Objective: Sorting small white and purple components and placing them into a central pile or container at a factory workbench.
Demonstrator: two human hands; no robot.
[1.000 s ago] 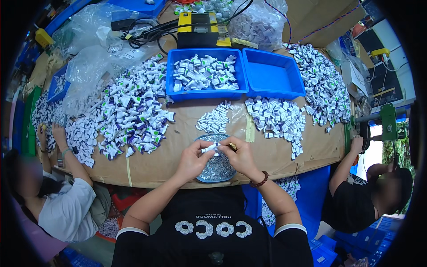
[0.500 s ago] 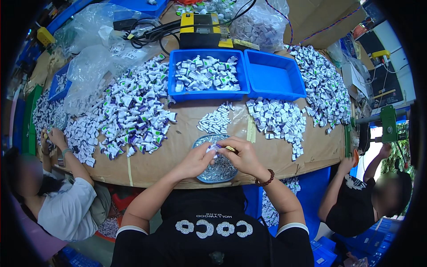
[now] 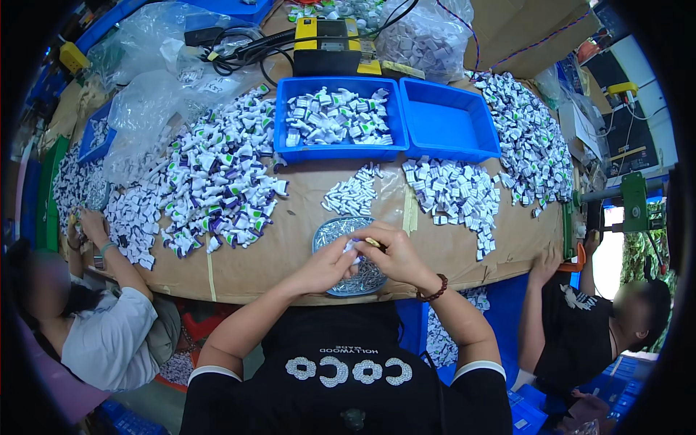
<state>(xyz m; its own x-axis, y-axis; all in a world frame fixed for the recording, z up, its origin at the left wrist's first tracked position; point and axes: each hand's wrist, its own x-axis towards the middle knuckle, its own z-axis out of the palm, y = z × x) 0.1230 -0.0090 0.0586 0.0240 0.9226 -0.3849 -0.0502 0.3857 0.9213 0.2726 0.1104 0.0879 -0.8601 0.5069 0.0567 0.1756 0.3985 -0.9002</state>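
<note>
- Head view: a small white piece is sitting near the centre of the frame, above a light-blue tub, partly hidden by fingers.
- The left hand is pinching the white piece; the right hand is curling its fingers around a small yellow item, too small to identify. Whether that item is touching the piece, I cannot tell.
- Compared with a second ago, the hands are bunching closer and covering more of the piece, so the handling seems to be continuing between the fingertips.
- Silver metal parts are filling the tub, whose lower rim is lying near the front edge of the table.
- Brown covering is showing on both sides of the tub, leaving sideways room; white pegs are lying just above it, narrowing the forward path.
- Higher up, a blue bin is holding white pieces, while a large heap is bounding the left and a smaller heap the right.
- Co-workers' hands are staying well apart, toward the frame's left and right sides.
</note>
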